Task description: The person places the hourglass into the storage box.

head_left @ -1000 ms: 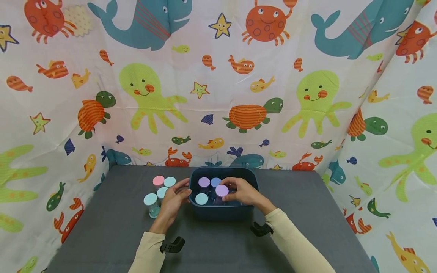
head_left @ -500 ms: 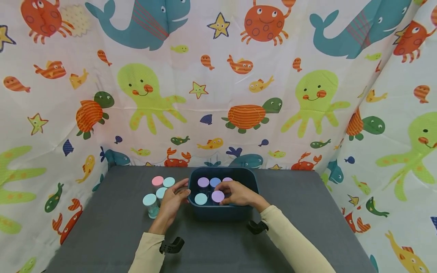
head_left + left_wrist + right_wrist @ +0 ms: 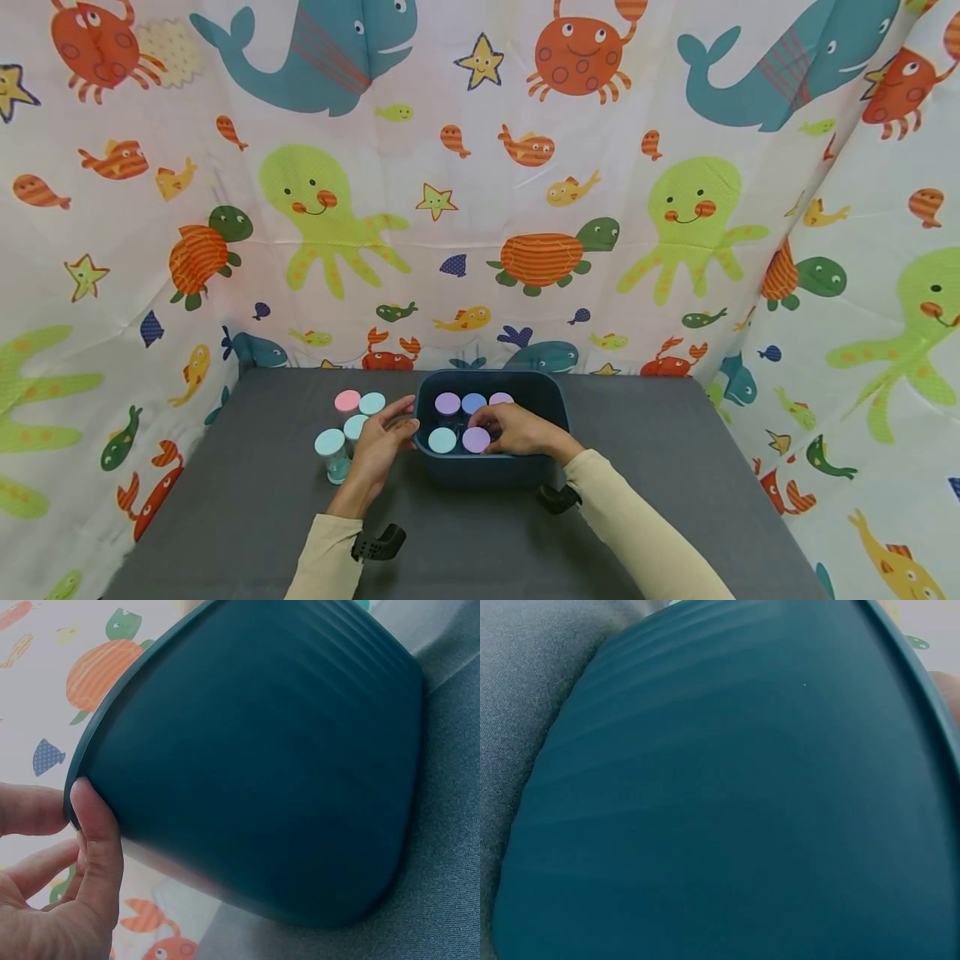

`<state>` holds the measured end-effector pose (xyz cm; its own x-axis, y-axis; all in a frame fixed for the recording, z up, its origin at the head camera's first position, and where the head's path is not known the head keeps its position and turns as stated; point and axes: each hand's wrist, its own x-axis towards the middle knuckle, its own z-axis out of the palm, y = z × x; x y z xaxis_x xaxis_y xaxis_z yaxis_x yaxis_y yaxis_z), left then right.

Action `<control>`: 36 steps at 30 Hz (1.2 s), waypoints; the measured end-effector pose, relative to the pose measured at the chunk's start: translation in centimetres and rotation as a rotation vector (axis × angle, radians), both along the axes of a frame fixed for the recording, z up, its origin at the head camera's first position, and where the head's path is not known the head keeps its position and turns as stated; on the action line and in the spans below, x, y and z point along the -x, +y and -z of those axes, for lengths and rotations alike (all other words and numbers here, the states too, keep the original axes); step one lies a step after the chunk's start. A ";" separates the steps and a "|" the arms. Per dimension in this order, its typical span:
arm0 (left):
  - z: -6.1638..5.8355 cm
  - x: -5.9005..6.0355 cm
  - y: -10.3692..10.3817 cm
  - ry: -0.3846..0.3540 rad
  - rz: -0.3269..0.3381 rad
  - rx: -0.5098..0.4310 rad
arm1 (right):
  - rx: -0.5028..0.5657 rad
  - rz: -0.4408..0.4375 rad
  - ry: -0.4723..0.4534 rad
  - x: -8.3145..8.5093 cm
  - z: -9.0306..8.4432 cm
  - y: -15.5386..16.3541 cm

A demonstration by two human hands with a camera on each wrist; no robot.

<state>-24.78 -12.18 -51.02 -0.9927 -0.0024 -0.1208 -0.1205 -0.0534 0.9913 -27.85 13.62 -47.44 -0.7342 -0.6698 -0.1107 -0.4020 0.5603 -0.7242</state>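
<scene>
A dark blue bin [image 3: 480, 472] stands on the grey table with several small lidded jars inside. At its left end my left hand [image 3: 379, 443] pinches the rim between thumb and fingers, as the left wrist view shows on the bin wall [image 3: 262, 765]. Inside the bin my right hand [image 3: 521, 429] holds a purple-lidded jar [image 3: 476, 440] at the front, beside a pale-blue-lidded jar [image 3: 442, 440]. Behind stand a purple-lidded jar [image 3: 447, 404], a blue-lidded jar [image 3: 473, 403] and another purple lid [image 3: 501, 398], partly covered by the right hand. The right wrist view shows mostly the bin's outer wall [image 3: 727, 787].
Left of the bin stand a pink-lidded jar [image 3: 347, 402] and several pale-blue-lidded jars, the nearest one [image 3: 332, 454] with clear sides. A sea-animal curtain [image 3: 480, 200] hangs behind and on both sides of the grey table [image 3: 637, 483].
My right hand has lowered the purple-lidded jar into the front of the bin and shifted slightly left, exposing the purple lid behind. The left hand has stayed at the rim.
</scene>
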 end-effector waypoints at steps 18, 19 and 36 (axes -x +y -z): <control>0.1 0.0 0.0 0.002 -0.004 -0.006 | -0.023 0.013 -0.037 0.1 -0.1 0.1; 0.1 0.0 0.0 0.001 -0.006 -0.007 | -0.010 0.025 -0.048 0.0 -0.3 0.3; 0.2 0.0 0.1 0.000 -0.012 -0.011 | 0.260 0.330 0.093 -2.5 -2.7 4.1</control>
<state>-24.81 -12.12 -51.17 -0.9926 -0.0132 -0.1206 -0.1195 -0.0655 0.9907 -25.35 17.75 -44.74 -0.9126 -0.3945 0.1074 -0.3020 0.4735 -0.8274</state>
